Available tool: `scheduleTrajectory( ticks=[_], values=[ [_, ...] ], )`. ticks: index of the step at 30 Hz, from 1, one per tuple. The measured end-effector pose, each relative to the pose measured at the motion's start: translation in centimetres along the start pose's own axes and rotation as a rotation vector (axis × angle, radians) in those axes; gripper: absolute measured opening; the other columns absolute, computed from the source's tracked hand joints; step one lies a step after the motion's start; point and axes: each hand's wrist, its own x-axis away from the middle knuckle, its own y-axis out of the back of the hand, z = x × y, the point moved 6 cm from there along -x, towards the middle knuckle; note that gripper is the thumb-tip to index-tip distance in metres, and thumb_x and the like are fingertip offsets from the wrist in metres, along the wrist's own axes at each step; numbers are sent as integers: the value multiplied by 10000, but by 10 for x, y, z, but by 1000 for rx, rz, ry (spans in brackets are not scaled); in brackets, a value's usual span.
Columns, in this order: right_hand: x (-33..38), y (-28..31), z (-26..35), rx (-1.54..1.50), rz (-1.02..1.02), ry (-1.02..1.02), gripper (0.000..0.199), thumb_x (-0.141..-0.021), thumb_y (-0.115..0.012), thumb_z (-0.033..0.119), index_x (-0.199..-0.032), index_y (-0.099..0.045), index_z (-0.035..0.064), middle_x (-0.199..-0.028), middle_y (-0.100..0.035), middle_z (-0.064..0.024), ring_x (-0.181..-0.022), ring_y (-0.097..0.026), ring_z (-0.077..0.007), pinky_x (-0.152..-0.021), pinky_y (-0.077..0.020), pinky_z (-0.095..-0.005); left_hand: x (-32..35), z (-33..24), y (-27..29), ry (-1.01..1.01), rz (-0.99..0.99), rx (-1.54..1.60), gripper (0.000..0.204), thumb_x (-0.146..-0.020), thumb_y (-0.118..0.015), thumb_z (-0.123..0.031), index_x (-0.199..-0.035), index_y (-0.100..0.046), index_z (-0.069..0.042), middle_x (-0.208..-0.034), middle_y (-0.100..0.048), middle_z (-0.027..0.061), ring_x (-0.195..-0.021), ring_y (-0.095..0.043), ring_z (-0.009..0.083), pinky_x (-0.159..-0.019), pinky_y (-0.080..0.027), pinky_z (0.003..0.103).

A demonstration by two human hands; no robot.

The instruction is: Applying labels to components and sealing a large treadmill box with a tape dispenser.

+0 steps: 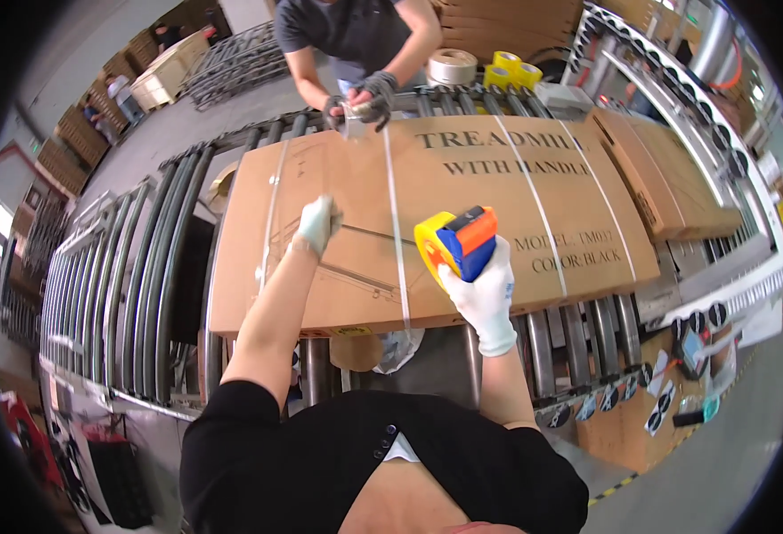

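A large flat cardboard box (462, 267) with pale straps across it lies on the roller conveyor before me. Wrapped around a blue and orange tape dispenser (473, 254) with a yellow roll, my right hand (485, 298) holds it over the box's middle, slightly right. My left hand (318, 224), also in a white glove, is closed above the left part of the box, near a strap; whatever its fingers hold, if anything, is hidden. Across the box stands a co-worker (347, 40) whose dark-gloved hands (372, 100) hold a small pale thing over its far edge.
A second cardboard box (676, 178) sits on the right, by the curved conveyor rail (703, 107). Yellow tape rolls (511, 69) and a wide pale roll (452, 68) stand beyond the far edge. Bare rollers (155, 267) extend left. Another tape dispenser (692, 347) lies at the lower right.
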Motion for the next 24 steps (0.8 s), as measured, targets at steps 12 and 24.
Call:
scheduleTrajectory(
  ticks=[12, 24],
  values=[
    [17, -24, 19, 386, -16, 150, 617, -608, -791, 193, -1100, -472, 5, -926, -572, -186, -852, -582, -371, -737, -477, -446, 203, -110, -109, -384, 613, -518, 377, -854, -632, -303, -1016, -639, 37, -950, -642, 66, -896, -567, 126, -820, -442, 277],
    [-2, -48, -23, -276, 504, -356, 988, -570, -847, 231, -1346, -303, -50, -1009, -613, -163, -923, -612, -252, -832, -488, -338, 102, -99, -126, -229, 577, -884, 278, -828, -635, -274, -862, -692, -4, -743, -660, 93, -705, -607, 134, -671, -490, 271]
  ],
)
